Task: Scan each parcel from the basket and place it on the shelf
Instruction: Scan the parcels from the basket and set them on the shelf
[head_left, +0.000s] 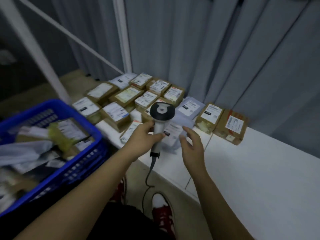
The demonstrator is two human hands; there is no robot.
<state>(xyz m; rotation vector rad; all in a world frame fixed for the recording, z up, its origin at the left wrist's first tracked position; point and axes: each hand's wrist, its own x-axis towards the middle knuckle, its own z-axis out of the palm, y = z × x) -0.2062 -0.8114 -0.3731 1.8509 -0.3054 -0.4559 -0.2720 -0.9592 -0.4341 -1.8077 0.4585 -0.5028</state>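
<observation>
Nearest: left hand (142, 137) wraps the handle of the corded barcode scanner (160, 118), fingers clamped on it, head aimed away from the person. Right hand (190, 144) just beside, fingers loosely apart, holding nothing; whether they touch the parcel is unclear. Beyond them, a pale poly-mailer parcel (173, 134) lies label-up on the white shelf (251, 167). Judged light, soft, slippery; best pinched at an edge. Blue basket (83, 118) at left holds more parcels. Farther back, labelled cardboard boxes (155, 94) in rows.
</observation>
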